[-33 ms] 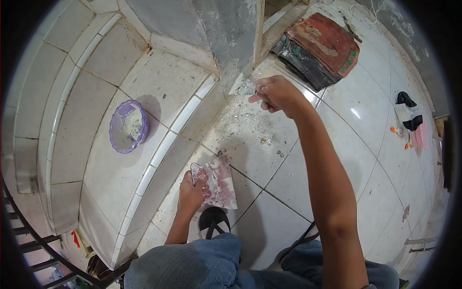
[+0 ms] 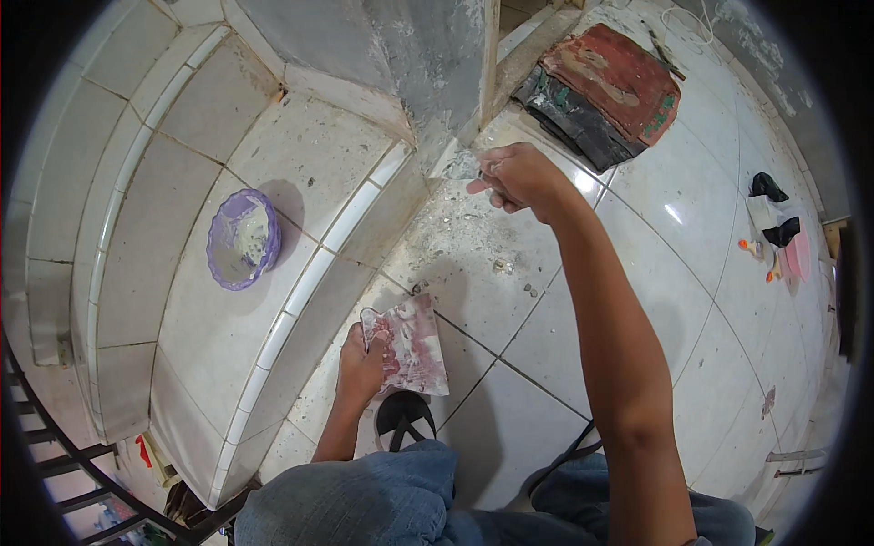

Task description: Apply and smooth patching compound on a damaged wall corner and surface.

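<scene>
My left hand (image 2: 362, 366) is closed on the edge of a flat reddish plate (image 2: 416, 346) smeared with white putty, low over the floor near my sandal. Farther off, my right hand (image 2: 517, 180) grips a putty knife (image 2: 460, 166), its handle mostly hidden in the fingers. The knife's broad, smeared blade is at the base of the grey wall corner (image 2: 446, 100), beside the step's end; whether it touches cannot be told. On the tiled step to the left stands a purple scalloped bowl (image 2: 244, 240) with whitish paste inside.
Crumbs and dust (image 2: 473, 241) litter the floor tiles below the wall corner. A worn red and black bag (image 2: 605, 96) lies beyond my right hand. At far right are a pink container (image 2: 797, 256) and black plastic (image 2: 769, 187). Black metal railing (image 2: 68, 469) runs at lower left.
My right hand and forearm have shifted very slightly to the left with the putty knife. The left hand and its plate look unmoved.
</scene>
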